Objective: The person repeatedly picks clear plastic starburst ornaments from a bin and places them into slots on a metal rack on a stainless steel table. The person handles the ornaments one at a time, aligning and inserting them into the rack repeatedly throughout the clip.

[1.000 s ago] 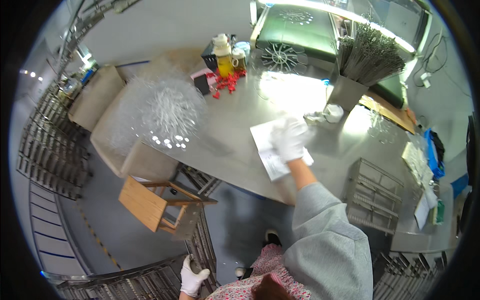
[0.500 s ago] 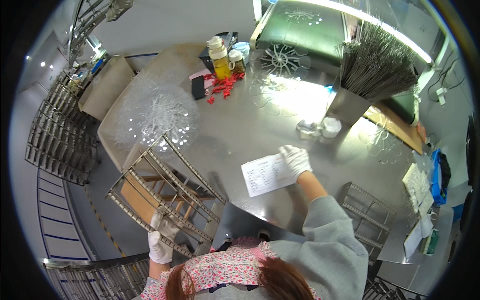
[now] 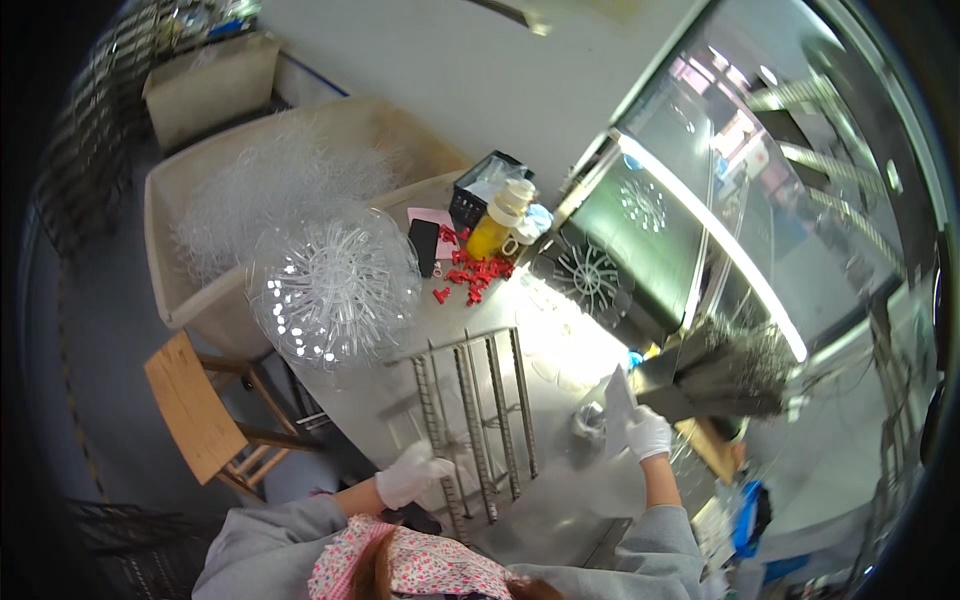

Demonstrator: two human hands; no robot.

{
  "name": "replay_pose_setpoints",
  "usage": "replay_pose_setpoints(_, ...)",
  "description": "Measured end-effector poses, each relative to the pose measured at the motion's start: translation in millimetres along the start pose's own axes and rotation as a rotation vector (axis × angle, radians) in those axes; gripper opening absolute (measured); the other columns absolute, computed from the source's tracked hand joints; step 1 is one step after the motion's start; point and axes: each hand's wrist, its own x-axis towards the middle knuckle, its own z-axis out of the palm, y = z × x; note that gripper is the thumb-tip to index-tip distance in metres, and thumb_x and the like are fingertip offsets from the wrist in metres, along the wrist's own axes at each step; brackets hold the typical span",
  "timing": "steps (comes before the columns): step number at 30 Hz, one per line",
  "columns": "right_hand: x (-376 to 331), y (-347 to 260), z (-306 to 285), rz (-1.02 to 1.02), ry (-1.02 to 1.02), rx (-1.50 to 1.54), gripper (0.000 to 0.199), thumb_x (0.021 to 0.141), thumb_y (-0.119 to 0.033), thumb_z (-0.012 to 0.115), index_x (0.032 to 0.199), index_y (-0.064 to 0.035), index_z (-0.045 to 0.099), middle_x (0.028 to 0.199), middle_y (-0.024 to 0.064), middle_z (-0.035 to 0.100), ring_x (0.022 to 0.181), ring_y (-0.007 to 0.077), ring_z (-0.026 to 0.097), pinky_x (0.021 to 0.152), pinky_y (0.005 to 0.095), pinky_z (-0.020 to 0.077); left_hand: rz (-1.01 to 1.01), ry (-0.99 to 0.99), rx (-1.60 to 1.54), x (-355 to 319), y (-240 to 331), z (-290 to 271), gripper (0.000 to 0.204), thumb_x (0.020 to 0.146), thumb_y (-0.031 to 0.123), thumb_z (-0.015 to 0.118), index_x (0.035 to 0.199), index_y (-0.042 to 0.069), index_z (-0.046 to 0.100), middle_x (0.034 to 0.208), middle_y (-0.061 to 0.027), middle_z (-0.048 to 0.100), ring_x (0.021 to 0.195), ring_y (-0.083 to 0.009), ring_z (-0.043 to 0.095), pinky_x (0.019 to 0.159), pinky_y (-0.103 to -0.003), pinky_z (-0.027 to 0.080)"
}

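My right hand [image 3: 648,432], in a white glove, is closed on a white paper sheet [image 3: 618,408], lifted and seen nearly edge-on. A metal rack [image 3: 478,425] with long notched rails stands on the steel table in front of me. At its near left rail my left hand [image 3: 412,474], also gloved in white, has its fingers curled on the metal; the fingertips are partly blurred. To the right of the rack, close to the paper, is a small clear container [image 3: 588,420].
A bowl of clear plastic pieces [image 3: 340,285] stands left of the rack, before a large beige bin [image 3: 165,270]. Red clips [image 3: 478,275], a black phone [image 3: 423,246] and a yellow bottle [image 3: 490,228] lie beyond. A wooden stool [image 3: 195,410] stands at left; metal rods [image 3: 735,370] at right.
The metal rack has come from the left, beyond the table edge, onto the tabletop with my left hand. My right hand has lifted the paper off the table. The view has turned.
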Motion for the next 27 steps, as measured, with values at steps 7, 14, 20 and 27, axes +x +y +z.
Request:
replay_pose_setpoints(7,111,-145,-116,-0.257,0.115,0.856,0.037,0.094,-0.022,0.063,0.121,0.0035,0.065,0.079,0.0083,0.068,0.059,0.0209,0.063,0.061,0.0359,0.0531,-0.220,-0.032,-0.319,24,-102,3,0.076,0.088,-0.004,0.067,0.155,0.007,0.031,0.152,-0.0068,0.041,0.131,-0.0223,0.051,0.105,-0.036,0.045)
replay_pose_setpoints(14,330,-227,-97,-0.236,0.652,0.762,0.032,0.092,-0.023,0.062,0.116,-0.0026,0.068,0.093,0.0195,0.073,0.067,0.0277,0.071,0.065,0.0362,0.0550,-0.222,0.038,0.541,9,-85,-55,0.044,0.084,0.019,0.076,0.123,0.007,0.061,0.123,-0.0049,0.063,0.110,-0.0243,0.061,0.091,-0.038,0.050)
replay_pose_setpoints(20,438,-295,-45,-0.013,0.096,1.714,0.052,0.093,-0.032,0.068,0.136,-0.0039,0.059,0.092,0.0143,0.072,0.061,0.0183,0.067,0.056,0.0300,0.0543,-0.142,0.324,1.085,30,-34,-59,0.033,0.077,0.026,0.078,0.106,0.012,0.067,0.116,-0.0030,0.064,0.103,-0.0263,0.062,0.089,-0.039,0.050)
replay_pose_setpoints(27,312,-214,13,-0.316,0.312,0.818,0.046,0.087,-0.041,0.066,0.117,-0.0063,0.070,0.114,0.0224,0.070,0.105,0.0404,0.067,0.092,0.0476,0.0526,0.382,-0.116,1.652,35,-4,-39,0.065,0.084,0.042,0.075,0.139,0.014,0.056,0.137,-0.0163,0.059,0.124,-0.0415,0.056,0.108,-0.055,0.039)
